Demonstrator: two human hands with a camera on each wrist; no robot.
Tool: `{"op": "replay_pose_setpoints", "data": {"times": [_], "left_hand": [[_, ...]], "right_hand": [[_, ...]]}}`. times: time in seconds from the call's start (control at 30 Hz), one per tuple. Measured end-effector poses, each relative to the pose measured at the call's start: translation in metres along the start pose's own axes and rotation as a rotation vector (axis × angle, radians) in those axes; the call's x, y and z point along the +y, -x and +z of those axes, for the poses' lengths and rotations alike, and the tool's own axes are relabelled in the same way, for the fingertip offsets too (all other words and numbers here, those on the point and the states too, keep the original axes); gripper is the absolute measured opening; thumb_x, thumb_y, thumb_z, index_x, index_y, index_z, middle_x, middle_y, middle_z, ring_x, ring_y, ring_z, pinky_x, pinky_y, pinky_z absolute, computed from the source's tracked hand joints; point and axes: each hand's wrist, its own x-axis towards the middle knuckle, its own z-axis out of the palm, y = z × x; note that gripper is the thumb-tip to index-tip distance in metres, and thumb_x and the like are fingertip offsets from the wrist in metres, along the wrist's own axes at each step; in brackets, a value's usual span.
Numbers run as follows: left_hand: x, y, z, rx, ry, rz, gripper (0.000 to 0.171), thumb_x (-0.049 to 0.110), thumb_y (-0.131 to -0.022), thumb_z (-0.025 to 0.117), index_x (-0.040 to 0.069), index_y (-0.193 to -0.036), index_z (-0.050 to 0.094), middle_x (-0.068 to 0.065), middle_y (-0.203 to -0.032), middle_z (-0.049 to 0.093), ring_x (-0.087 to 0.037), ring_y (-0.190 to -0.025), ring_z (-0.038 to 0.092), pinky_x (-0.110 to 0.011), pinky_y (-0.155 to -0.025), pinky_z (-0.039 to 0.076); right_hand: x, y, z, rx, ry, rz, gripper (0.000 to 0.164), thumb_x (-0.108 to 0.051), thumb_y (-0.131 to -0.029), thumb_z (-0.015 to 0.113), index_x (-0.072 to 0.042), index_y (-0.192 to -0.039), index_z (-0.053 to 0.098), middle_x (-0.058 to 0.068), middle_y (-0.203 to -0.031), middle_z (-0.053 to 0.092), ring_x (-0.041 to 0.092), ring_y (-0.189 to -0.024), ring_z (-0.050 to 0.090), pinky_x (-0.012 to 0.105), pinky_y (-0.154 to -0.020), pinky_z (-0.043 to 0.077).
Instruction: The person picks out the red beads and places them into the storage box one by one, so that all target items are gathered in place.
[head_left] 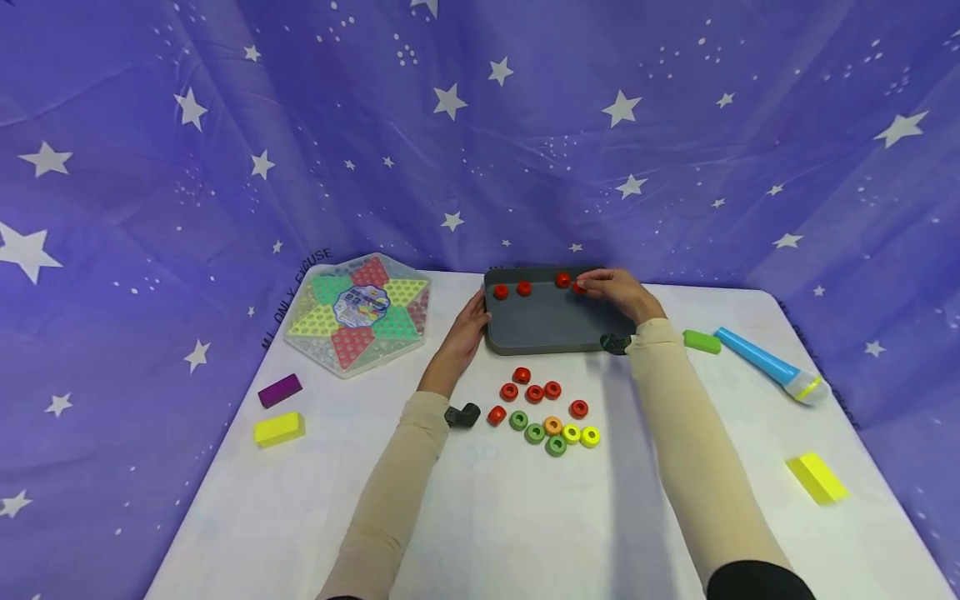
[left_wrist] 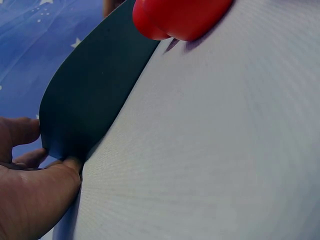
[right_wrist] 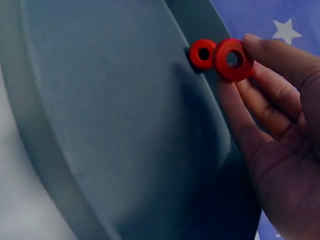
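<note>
A dark grey tray [head_left: 551,325] lies near the back edge of the table. My left hand [head_left: 467,327] rests against its left side, fingers fairly straight; in the left wrist view the thumb [left_wrist: 52,190] touches the tray's corner. Above the tray's back right part, my right hand [head_left: 618,292] pinches a red ring-shaped bead [right_wrist: 233,59] between thumb and fingertips. Close beside it, another red bead [right_wrist: 201,54] stands by the tray's back wall. Farther left along that wall are two more red beads, one [head_left: 524,288] and its neighbour [head_left: 501,292].
In front of the tray lie several loose red beads [head_left: 535,394], green beads [head_left: 535,432], yellow beads [head_left: 591,437] and an orange one [head_left: 552,426]. A hexagonal star-patterned game box [head_left: 360,312] stands left. Right are a blue toy microphone [head_left: 765,362] and a green block [head_left: 702,342]. Yellow blocks [head_left: 280,429] lie outward.
</note>
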Motion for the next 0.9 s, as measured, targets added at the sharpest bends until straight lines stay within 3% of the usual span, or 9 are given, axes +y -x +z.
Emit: {"op": "replay_pose_setpoints", "data": {"times": [0.3, 0.6, 0.9], "left_hand": [[0.000, -0.003, 0.000, 0.003, -0.003, -0.048, 0.061, -0.005, -0.099, 0.038, 0.012, -0.155, 0.020, -0.006, -0.162, 0.014, -0.019, -0.148, 0.014, -0.039, -0.120, 0.014], [-0.005, -0.002, 0.001, -0.006, 0.008, -0.008, 0.062, -0.008, -0.098, 0.038, 0.010, -0.154, 0.021, -0.009, -0.161, 0.014, -0.021, -0.148, 0.014, -0.037, -0.120, 0.014], [-0.004, -0.005, 0.000, 0.021, -0.003, -0.026, 0.062, -0.007, -0.098, 0.039, 0.012, -0.154, 0.023, -0.007, -0.161, 0.017, -0.019, -0.148, 0.016, -0.036, -0.120, 0.016]], "right_hand": [[0.002, -0.011, 0.003, 0.019, 0.083, 0.017, 0.042, -0.024, -0.097, 0.058, -0.002, -0.134, 0.055, 0.006, -0.129, 0.060, 0.013, -0.113, 0.057, 0.036, -0.109, 0.036], [0.006, -0.020, 0.004, 0.040, 0.067, 0.025, 0.041, -0.019, -0.098, 0.056, 0.001, -0.134, 0.053, 0.012, -0.133, 0.055, 0.012, -0.110, 0.056, 0.026, -0.099, 0.045], [0.001, -0.023, 0.007, 0.042, 0.048, 0.032, 0.044, -0.015, -0.098, 0.056, 0.002, -0.137, 0.049, 0.016, -0.138, 0.050, 0.016, -0.114, 0.055, 0.033, -0.106, 0.040]]}}
